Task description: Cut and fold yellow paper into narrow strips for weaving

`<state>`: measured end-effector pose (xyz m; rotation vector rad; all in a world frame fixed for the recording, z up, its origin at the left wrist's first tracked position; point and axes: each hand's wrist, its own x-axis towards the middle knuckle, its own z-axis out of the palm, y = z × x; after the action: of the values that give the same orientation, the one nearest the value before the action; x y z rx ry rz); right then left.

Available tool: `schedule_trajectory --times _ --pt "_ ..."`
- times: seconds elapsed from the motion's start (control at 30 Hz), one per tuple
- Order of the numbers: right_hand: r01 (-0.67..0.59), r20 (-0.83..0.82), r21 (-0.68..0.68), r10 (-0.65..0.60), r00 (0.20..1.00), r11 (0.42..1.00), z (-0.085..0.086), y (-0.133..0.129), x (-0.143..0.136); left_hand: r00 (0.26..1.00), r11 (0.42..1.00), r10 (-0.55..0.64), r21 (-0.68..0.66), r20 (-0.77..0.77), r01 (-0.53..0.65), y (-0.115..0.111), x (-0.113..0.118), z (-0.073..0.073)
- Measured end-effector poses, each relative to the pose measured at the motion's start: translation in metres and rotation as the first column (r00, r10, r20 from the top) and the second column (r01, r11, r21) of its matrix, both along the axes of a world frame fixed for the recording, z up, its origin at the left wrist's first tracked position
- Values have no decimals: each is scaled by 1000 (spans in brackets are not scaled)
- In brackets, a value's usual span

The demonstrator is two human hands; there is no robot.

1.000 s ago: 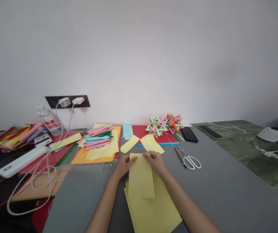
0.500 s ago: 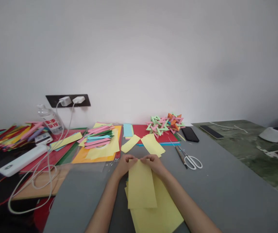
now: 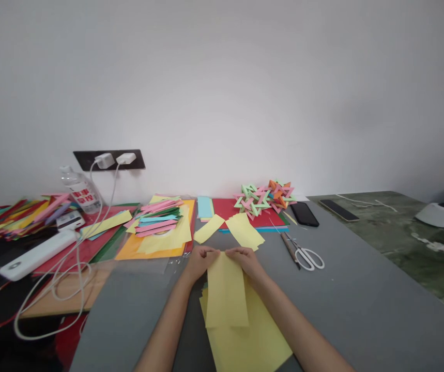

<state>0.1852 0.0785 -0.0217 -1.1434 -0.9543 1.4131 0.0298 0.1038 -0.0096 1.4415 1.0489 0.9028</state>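
A rectangular sheet of yellow paper (image 3: 226,297) is held by its far edge between both my hands, with a faint lengthwise bend down its middle. My left hand (image 3: 201,262) pinches the far left corner, and my right hand (image 3: 245,260) pinches the far right corner. Beneath it lie larger yellow sheets (image 3: 262,333), partly covered by the held piece and my forearms. Just beyond my fingers rest a yellow strip (image 3: 209,229) and a small stack of yellow pieces (image 3: 244,231).
White-handled scissors (image 3: 309,259) and a craft knife (image 3: 290,249) lie to the right, below a black phone (image 3: 304,214). Folded paper stars (image 3: 253,200) stand by the wall. Colored strips (image 3: 157,217), a bottle (image 3: 80,190) and a white power strip (image 3: 37,254) with cables are at left.
The far corners of the held yellow paper have been drawn slightly inward, and its near edge has lifted a little. A bend now shows along its middle. Both hands stay nearly in place.
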Motion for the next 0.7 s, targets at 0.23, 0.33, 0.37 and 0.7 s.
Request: schedule_trajectory --times 0.23,0.33,0.37,0.7 --pt "22 158 71 -33 987 997 -1 2 0 1000 1000 -12 10 4 12 1 -1 -2" --pt "1 269 124 -34 962 992 0 2 1 999 999 -35 13 -6 35 1 -1 -2" --pt "-9 294 138 -32 955 990 1 2 2 999 999 -41 10 -7 41 1 0 -2" --pt "32 252 71 -49 966 997 -4 5 -3 999 999 -44 18 -22 45 0 -1 -4"
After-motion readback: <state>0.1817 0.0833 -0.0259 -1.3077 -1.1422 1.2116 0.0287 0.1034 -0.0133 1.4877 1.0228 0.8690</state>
